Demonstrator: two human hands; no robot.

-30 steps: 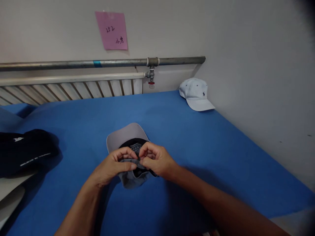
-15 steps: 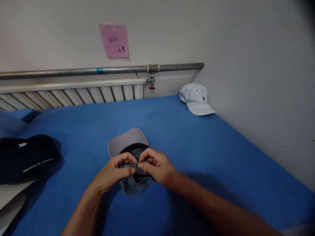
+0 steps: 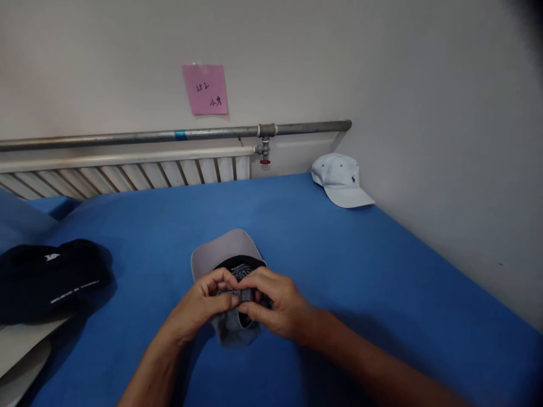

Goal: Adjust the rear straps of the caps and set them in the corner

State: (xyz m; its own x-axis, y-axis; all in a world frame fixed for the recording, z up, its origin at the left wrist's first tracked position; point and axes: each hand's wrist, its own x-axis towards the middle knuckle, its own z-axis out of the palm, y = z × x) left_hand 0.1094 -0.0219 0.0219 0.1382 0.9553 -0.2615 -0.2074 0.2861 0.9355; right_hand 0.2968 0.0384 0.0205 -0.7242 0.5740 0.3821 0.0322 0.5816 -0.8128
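At the lower center of the frame, the left hand (image 3: pixel 199 308) and right hand (image 3: pixel 284 302) were positioned close together, each with thumb and fingers closed in a pinch grip on the rear strap (image 3: pixel 246 294) of a grey cap (image 3: pixel 235 330). The grey cap was located just below the center of the frame, with its inside exposed and its brim (image 3: pixel 224 249) directed toward the top and slightly left; a dark inner area with white markings was visible between the brim and the fingers. Contact between this cap and the blue surface (image 3: pixel 190 209) could not be determined. At the left edge, a dark cap (image 3: pixel 51 282) with white lettering lay above pale brims (image 3: pixel 25 345), partly cut off by the frame. At the upper right of the surface, a light-colored cap (image 3: pixel 337 172) with a small dark emblem rested upright beside the wall (image 3: pixel 416 113), brim directed toward the lower right. Beyond the surface, a white radiator (image 3: pixel 169 174) extended from the left edge, below a white pipe (image 3: pixel 148 155) and a metal pipe (image 3: pixel 136 137). A valve (image 3: pixel 265 150) with a red handle (image 3: pixel 265 162) hung from the metal pipe. A pink sheet (image 3: pixel 206 90) bearing handwriting was attached above.
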